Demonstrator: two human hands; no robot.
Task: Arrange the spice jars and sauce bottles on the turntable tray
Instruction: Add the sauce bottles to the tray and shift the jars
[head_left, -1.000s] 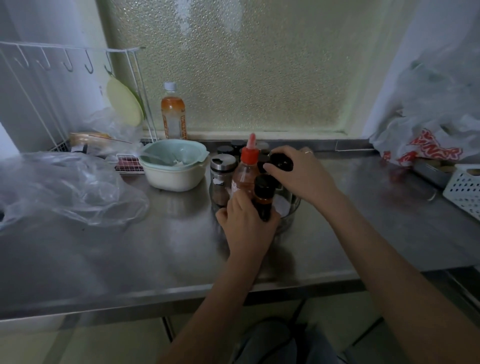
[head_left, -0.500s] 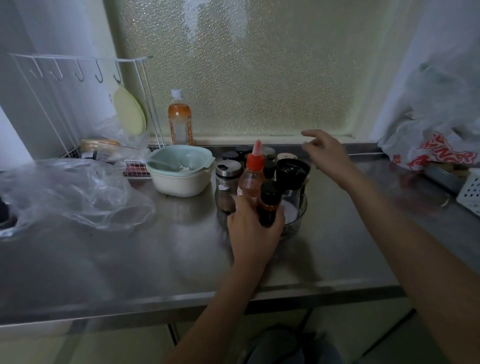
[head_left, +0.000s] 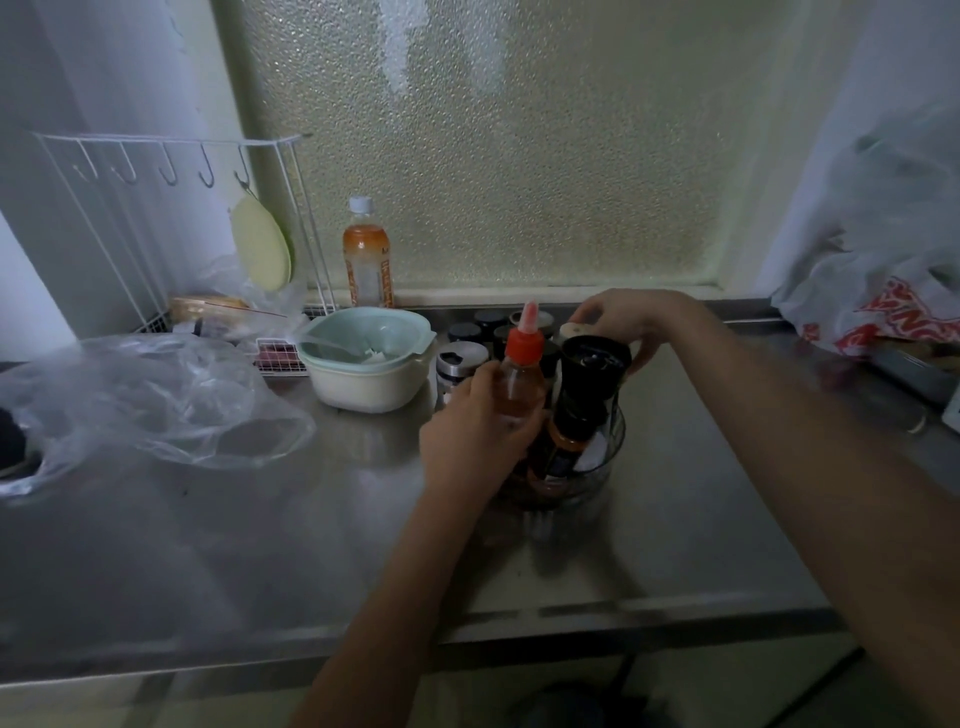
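Note:
A clear round turntable tray (head_left: 605, 467) stands on the steel counter with bottles crowded in it. My left hand (head_left: 475, 436) is wrapped around a clear sauce bottle with a red nozzle cap (head_left: 522, 366) at the tray's left side. A tall dark bottle with a wide black cap (head_left: 587, 395) stands in the tray beside it. My right hand (head_left: 631, 325) reaches behind it, fingers closed on a jar with a pale lid (head_left: 574, 330). A silver-lidded spice jar (head_left: 460, 361) and several dark-lidded jars (head_left: 480, 325) stand at the back.
A pale green colander in a cream bowl (head_left: 371, 364) sits left of the tray. An orange drink bottle (head_left: 366, 260) stands by the window. A clear plastic bag (head_left: 150, 400) lies far left, a white wire rack (head_left: 171, 218) behind it. A printed bag (head_left: 883, 306) lies right.
My right hand came off the black-capped bottle, swung out to the right, then came back down onto the pale-lidded jar behind the tray. My left hand shifted up onto the red-capped sauce bottle.

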